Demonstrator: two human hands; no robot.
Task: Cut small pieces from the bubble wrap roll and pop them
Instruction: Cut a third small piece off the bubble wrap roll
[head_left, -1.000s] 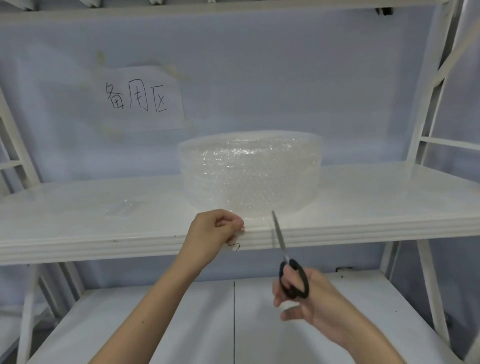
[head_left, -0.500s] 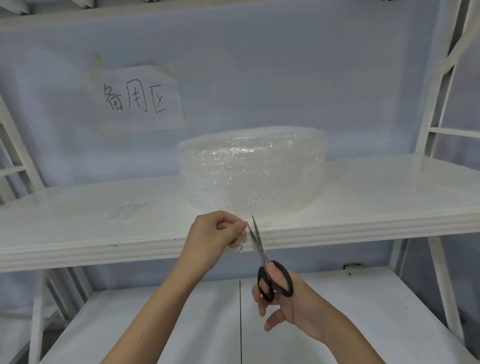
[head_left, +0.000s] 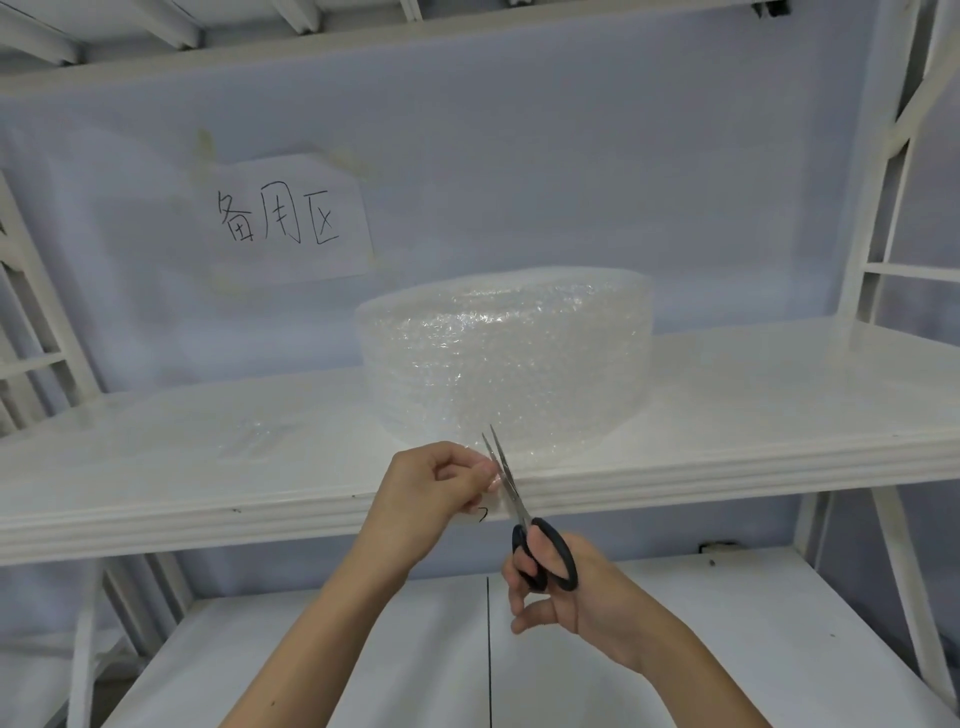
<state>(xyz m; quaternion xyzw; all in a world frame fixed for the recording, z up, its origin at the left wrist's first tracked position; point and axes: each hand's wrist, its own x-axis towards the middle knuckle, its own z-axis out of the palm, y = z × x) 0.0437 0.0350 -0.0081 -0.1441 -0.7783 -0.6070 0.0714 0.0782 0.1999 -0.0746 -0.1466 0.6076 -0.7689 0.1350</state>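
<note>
Nearest the camera, the right hand (head_left: 563, 587) has its thumb and fingers curled through the black loop handles of the steel-bladed scissors (head_left: 524, 519), whose blades are slightly parted and point up and away. Just to their left, the left hand (head_left: 434, 488) is closed, thumb and fingertips pinching the loose edge of clear film right beside the blades, at the front lip of the white shelf (head_left: 727, 457). Beyond the hands, the wide clear bubble wrap roll (head_left: 506, 364) stands on that shelf, near its front edge. On the pale wall behind hangs a white paper sign with handwritten black characters (head_left: 291, 218).
</note>
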